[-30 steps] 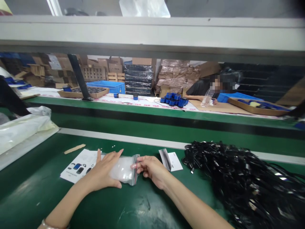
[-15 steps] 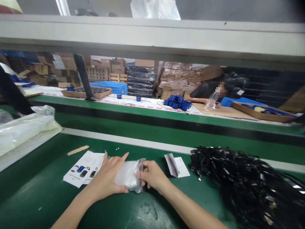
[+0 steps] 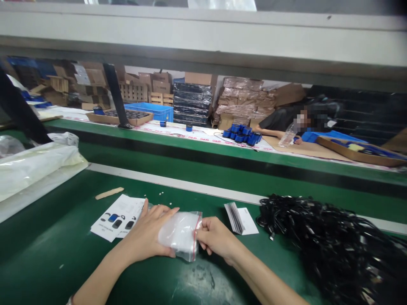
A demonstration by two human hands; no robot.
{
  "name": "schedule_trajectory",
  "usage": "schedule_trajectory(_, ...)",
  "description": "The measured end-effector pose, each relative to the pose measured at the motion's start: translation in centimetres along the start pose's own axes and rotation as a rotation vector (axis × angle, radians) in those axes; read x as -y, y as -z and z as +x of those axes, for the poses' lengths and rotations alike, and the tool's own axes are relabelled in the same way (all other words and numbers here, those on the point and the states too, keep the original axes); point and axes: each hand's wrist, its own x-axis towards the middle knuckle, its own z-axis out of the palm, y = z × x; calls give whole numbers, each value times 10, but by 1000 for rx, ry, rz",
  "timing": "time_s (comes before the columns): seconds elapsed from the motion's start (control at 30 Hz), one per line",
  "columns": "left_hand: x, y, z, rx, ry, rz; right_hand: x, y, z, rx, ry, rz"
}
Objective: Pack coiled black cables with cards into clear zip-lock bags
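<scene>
A clear zip-lock bag point(image 3: 181, 233) with a red seal line and something white inside lies on the green work surface. My left hand point(image 3: 151, 233) grips it from the left, thumb along the near side and fingers over the far side. At the bag's right end, my right hand point(image 3: 214, 237) pinches the edge beside the red line between thumb and fingers. Printed leaflets point(image 3: 119, 218) showing blue and black devices lie just left of my left hand, which partly covers them. Right of my right hand stands a fanned-out folded leaflet point(image 3: 234, 218) next to a white sheet.
A large heap of black cables point(image 3: 318, 237) covers the right side. At the left lie a white plastic bag point(image 3: 34, 173) and a flat wooden stick point(image 3: 110, 193). Beyond a raised ledge are blue cylindrical parts point(image 3: 242, 134) and a co-worker's arm point(image 3: 270, 129). A beam point(image 3: 203, 38) crosses above.
My right hand has shifted slightly along the bag's right edge, and the bag's end now lies flatter with its red line straighter. The view has tilted down a little.
</scene>
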Motion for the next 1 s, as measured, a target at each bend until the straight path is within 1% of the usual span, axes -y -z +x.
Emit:
schedule_trajectory(0.13, -3, 1, 0, 12, 2, -1, -6, 0, -3, -66, 42, 95)
schedule_trajectory(0.33, -3, -1, 0, 13, 0, 6, -1, -11, -1, -81, 172, 204)
schedule_trajectory(0.43, -2, -1, 0, 16, 2, 9, 1, -12, -6, -103, 168, 251)
schedule_trajectory(0.5, -1, -1, 1, 21, -1, 7, -1, -9, -14, -120, 156, 274)
schedule_trajectory(0.7, -1, -1, 0, 45, -34, -16, -22, 4, -37, -163, 120, 346)
schedule_trajectory(0.8, -4, -2, -1, 45, -54, -7, -25, 4, -37, -140, 137, 398)
schedule_trajectory(1.0, -20, -8, 0, 53, -164, -13, -18, -9, -30, -125, 161, 511)
